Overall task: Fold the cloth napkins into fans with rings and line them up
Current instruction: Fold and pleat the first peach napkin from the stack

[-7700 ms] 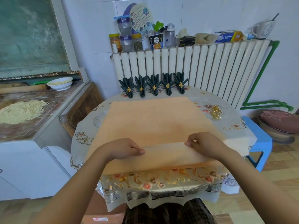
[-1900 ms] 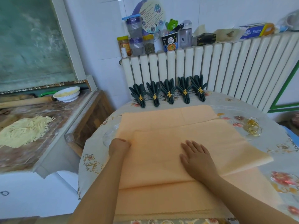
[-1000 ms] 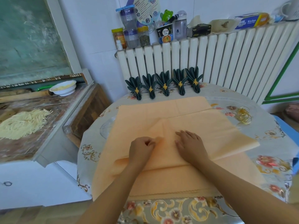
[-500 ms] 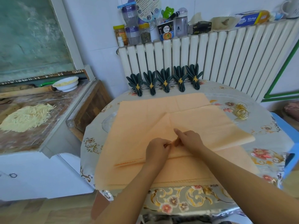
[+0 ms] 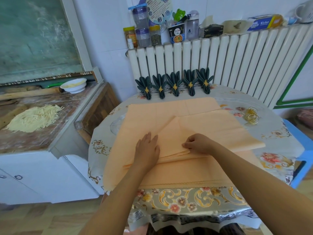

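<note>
**A:** Start at the near edge: your peach napkin is spread across the table, its scalloped hem lying just short of the table's near rim. What are your hands doing on it?

**B:** Your left hand lies flat, fingers spread and pressed down on the folded layers left of centre. Your right hand has thumb and fingertips drawn together, pinching the near corner of the diagonal flap, right at the stacked edges.

**A:** So you look to be setting a fold. How do you do it well?

**B:** Keep that left palm as the anchor so the lower layers can't creep. Draw the pinched corner so its edge runs square with the layers beneath, then press the crease from the pinch outward. Loose layers here would likely give you a crooked fan.

**A:** And where is the cloth relative to that pinch?

**B:** The bulk runs off to the right and far side of your right hand; the flap's point rises to the far side, between your two hands.

**A:** Farther out?

**B:** The gold rings sit in a pile at far right, clear of the cloth. Along the far edge, five dark green fans, already ringed, stand in a row in front of the radiator.
</note>
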`<action>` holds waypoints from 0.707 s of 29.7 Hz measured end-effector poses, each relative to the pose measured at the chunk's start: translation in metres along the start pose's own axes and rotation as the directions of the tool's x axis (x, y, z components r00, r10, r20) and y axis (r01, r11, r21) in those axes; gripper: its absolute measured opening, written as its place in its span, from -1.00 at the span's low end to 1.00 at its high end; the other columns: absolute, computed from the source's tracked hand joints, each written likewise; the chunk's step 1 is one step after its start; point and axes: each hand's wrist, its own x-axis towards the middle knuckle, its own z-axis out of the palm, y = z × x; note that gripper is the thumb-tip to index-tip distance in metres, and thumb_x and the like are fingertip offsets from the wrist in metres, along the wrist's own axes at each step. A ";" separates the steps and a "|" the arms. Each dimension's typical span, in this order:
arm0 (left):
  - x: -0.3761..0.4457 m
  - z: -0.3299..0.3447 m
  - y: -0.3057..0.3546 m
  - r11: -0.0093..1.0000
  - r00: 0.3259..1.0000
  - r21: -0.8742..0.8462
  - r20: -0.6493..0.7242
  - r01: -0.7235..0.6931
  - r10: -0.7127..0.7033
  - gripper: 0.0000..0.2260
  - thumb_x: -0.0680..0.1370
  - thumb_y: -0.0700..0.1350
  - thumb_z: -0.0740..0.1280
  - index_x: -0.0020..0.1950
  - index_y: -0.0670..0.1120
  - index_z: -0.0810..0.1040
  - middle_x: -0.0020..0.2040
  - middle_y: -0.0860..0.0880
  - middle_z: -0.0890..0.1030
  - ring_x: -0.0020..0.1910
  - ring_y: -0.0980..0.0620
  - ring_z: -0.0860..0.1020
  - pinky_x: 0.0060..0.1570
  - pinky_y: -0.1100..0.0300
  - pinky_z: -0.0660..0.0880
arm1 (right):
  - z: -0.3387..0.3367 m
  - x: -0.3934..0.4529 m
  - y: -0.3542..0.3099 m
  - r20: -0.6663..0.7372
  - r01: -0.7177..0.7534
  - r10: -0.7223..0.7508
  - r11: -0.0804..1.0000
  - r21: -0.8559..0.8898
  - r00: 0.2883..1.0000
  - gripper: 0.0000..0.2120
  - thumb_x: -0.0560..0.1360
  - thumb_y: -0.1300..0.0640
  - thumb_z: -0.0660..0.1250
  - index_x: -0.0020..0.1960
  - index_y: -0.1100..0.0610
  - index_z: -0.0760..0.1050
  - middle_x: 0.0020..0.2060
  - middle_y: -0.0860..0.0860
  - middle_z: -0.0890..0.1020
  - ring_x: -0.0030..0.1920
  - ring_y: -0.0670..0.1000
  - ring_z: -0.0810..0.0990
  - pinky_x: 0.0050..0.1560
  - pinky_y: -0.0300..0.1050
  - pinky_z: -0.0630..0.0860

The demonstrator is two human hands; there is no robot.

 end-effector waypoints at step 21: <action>-0.016 0.012 0.006 0.991 0.983 0.136 0.185 -0.010 -0.015 -0.49 0.66 0.11 -0.09 0.58 0.03 -0.13 0.58 -0.02 -0.17 0.55 0.00 -0.16 0.50 0.01 -0.17 | 0.000 -0.010 0.015 -0.047 0.192 -0.194 0.981 -0.034 0.980 -0.77 0.36 0.20 0.44 -0.36 0.08 0.41 -0.18 -0.04 0.42 -0.22 -0.08 0.41 -0.18 -0.24 0.34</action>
